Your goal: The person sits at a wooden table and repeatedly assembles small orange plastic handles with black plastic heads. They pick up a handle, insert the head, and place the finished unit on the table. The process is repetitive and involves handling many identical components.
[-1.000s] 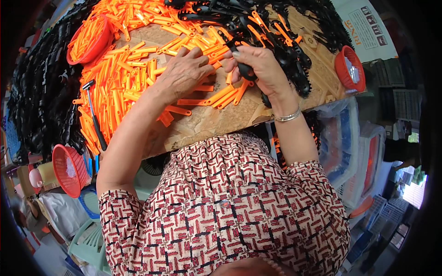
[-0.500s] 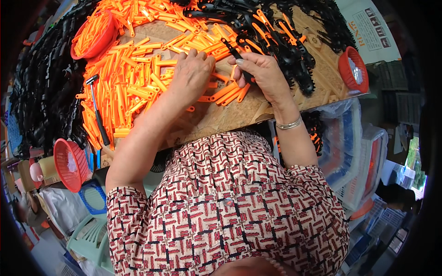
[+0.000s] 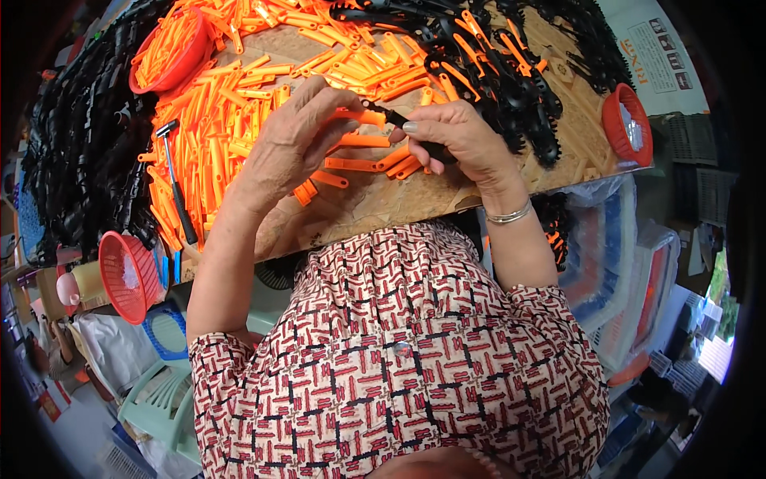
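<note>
My right hand (image 3: 467,140) is closed around a black plastic piece (image 3: 395,118), its narrow end pointing up and left. Close beside it, the fingers of my left hand (image 3: 299,132) are closed on an orange plastic strip (image 3: 363,117) whose end meets or nearly meets the black piece. Whether the two parts are joined cannot be made out. Loose orange strips (image 3: 351,164) lie on the table just below my fingers. A large heap of similar orange strips (image 3: 211,160) spreads to the left and behind my left hand.
Black toothed parts (image 3: 523,104), some with orange strips, pile at right; more black parts (image 3: 80,136) line the left. A hammer (image 3: 177,180) lies on the orange heap. Red baskets (image 3: 628,124) sit around the brown tabletop (image 3: 383,203). Plastic crates (image 3: 606,263) stand below right.
My left hand has come away from the orange heap with an orange strip and is now beside the black piece. My right hand still holds that piece.
</note>
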{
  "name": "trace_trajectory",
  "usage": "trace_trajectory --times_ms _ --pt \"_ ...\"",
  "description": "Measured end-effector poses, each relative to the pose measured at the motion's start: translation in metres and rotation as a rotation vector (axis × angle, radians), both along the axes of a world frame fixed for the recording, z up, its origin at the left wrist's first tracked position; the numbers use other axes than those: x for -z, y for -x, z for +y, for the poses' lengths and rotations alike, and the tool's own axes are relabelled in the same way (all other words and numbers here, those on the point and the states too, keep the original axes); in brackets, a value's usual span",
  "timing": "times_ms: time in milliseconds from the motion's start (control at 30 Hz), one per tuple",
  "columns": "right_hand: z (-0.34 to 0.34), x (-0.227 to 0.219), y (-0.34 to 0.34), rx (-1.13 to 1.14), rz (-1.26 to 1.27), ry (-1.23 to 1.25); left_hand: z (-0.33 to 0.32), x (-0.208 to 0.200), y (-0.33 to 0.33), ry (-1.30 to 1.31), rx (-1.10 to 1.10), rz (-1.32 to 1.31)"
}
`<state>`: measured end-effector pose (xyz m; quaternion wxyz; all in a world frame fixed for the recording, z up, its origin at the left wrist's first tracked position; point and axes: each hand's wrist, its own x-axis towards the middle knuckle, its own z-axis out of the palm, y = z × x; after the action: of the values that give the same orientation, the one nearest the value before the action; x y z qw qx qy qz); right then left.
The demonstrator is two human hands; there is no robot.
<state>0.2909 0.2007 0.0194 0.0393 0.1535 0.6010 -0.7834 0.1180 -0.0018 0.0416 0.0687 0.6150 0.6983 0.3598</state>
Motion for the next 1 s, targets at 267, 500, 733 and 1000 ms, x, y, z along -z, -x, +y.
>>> trace_trajectory --times_ms 267,500,733,1000 --pt "-0.004 0.006 -0.001 -0.103 -0.018 0.131 -0.003 0.0 0.005 -0.01 0.096 -0.023" --pt "-0.011 0.014 0.002 -0.153 -0.069 0.205 -0.005 0.004 -0.005 0.006 0.053 -0.039" --pt "-0.022 0.015 -0.002 -0.182 0.265 -0.582 -0.009 0.014 -0.013 -0.065 -0.009 -0.093" --pt "-0.01 -0.01 -0.02 -0.11 0.134 -0.666 -0.008 0.031 -0.032 -0.124 -0.068 -0.195"
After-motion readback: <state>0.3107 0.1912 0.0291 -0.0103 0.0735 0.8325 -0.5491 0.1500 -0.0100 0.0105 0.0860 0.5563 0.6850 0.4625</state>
